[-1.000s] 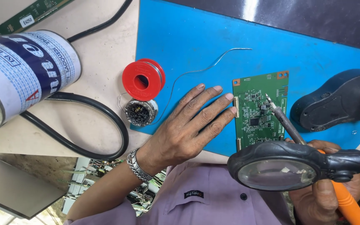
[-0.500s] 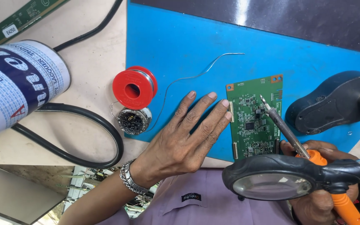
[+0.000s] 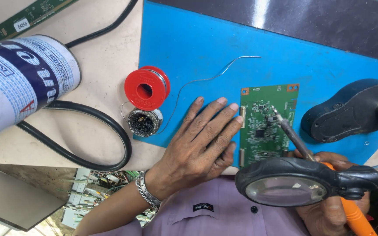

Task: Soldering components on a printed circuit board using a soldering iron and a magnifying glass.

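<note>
A small green circuit board (image 3: 265,126) lies on the blue mat (image 3: 206,48). My left hand (image 3: 200,142) rests flat on the mat, fingers spread, its fingertips touching the board's left edge. My right hand (image 3: 329,209), largely hidden behind a black magnifying lens (image 3: 287,183), grips an orange-handled soldering iron (image 3: 296,142). The iron's metal tip touches the upper middle of the board. A thin solder wire (image 3: 215,74) curves across the mat from a red solder spool (image 3: 146,88).
Below the spool sits a small tin of dark metal wool (image 3: 144,122). A large printed can (image 3: 20,83) lies on its side at left, above a black cable (image 3: 88,131). The magnifier's dark base (image 3: 351,111) stands at right. Another green board (image 3: 27,19) lies top left.
The view has shifted slightly, so everything sits a little lower left in frame. The iron's tip has stayed on the board and my left hand stays flat at the board's edge.
</note>
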